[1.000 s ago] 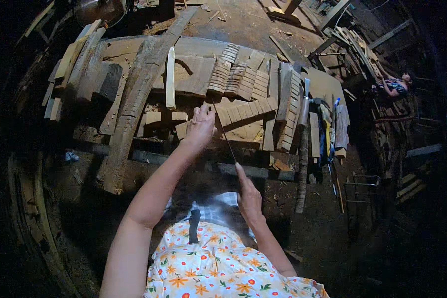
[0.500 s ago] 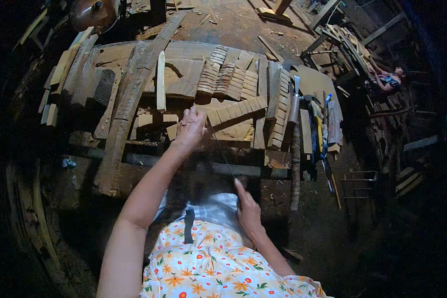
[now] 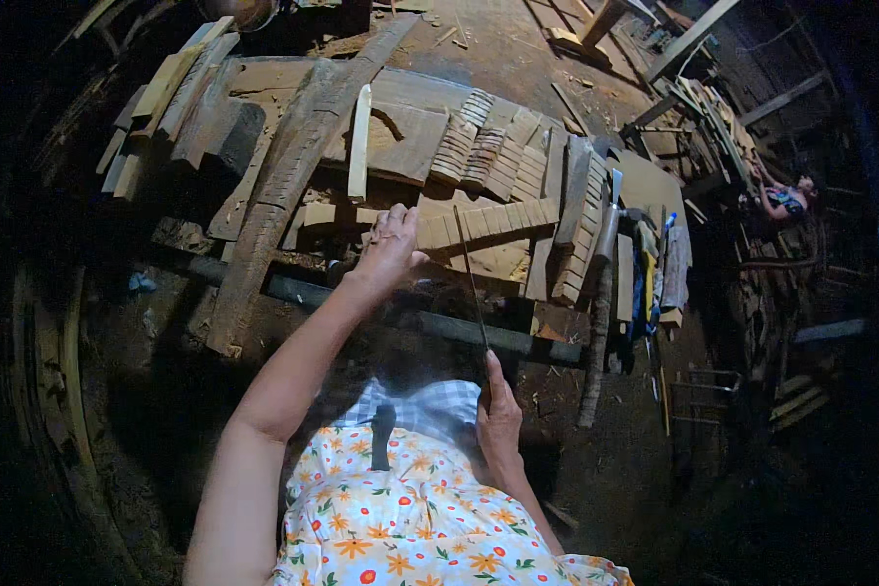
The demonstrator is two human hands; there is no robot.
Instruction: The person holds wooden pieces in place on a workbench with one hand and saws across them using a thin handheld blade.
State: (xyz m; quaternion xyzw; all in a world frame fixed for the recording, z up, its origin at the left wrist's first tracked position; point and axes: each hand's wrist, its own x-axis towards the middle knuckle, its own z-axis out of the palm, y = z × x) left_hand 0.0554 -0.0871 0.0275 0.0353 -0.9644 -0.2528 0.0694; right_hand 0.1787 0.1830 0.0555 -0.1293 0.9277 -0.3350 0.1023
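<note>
Head view, one notched wooden strip point(image 3: 508, 221), left end clamped by the fingers of one left hand point(image 3: 389, 246), rest stretching right of them, one right hand point(image 3: 499, 420) wrapped around one thin-bladed tool point(image 3: 473, 283)

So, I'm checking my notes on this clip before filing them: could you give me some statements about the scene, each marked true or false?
1. The right hand holds a thin blade. True.
2. The left hand is at the right end of the notched strip. False: it is at the left end.
3. In this view, the thin blade crosses the notched strip. True.
4. The wearer's floral garment is plain black. False: it is white with orange and red flowers.
5. Another person shows toward the right edge of the view. True.
</note>
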